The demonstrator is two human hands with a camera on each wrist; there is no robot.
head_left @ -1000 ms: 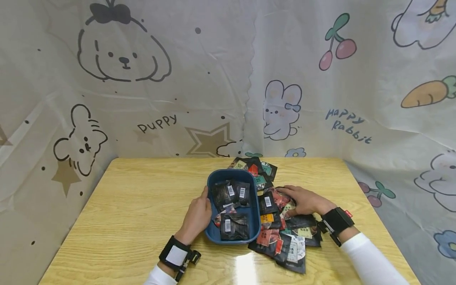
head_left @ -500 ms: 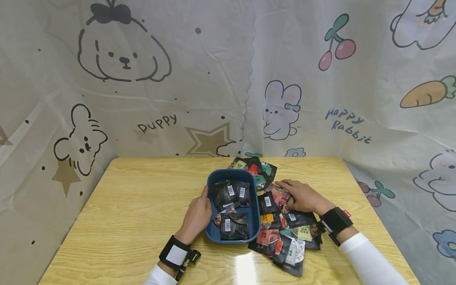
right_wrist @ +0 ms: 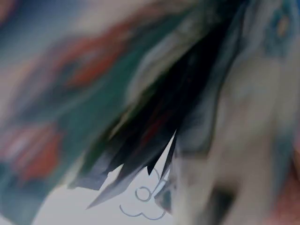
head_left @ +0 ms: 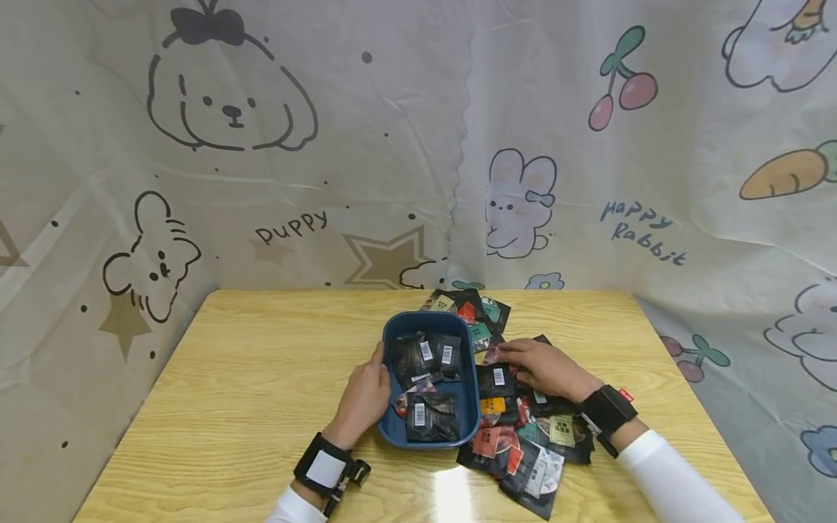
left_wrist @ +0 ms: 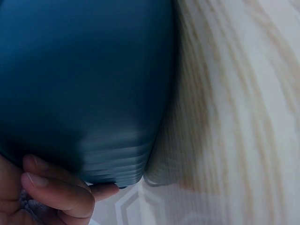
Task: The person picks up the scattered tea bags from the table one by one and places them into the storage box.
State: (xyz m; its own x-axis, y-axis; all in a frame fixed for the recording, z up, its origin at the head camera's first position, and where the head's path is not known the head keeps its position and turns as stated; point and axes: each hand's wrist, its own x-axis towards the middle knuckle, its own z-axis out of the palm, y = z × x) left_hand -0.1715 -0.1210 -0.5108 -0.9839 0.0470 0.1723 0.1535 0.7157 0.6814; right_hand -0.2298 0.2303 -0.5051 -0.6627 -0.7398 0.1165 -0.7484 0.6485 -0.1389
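A dark blue plastic basin (head_left: 386, 407) stands mid-table with several small black food packets (head_left: 431, 418) in it, some showing white barcode labels. My left hand (head_left: 362, 396) grips its left side; in the left wrist view, curled fingers (left_wrist: 61, 187) lie against the wall of the basin. To the right of the basin lies a loose pile of black packets (head_left: 532, 476) with red, green and yellow labels. My right hand (head_left: 546, 367) is over the pile's upper part, holding a packet (head_left: 490, 354) with a reddish printed face. Its fingertips are partly hidden. The right wrist view shows blurred packets (right_wrist: 164, 103) close up.
More packets (head_left: 487, 312) overlap behind the basin, near the back edge of the wooden table (head_left: 261, 378). A printed cloth (head_left: 392, 145) hangs behind and along both sides. Bare wood lies left of the basin.
My right hand has shifted slightly back, then down and left among the packets, and some have slid. A black packet corner now shows behind it. The left hand and basin stay put.
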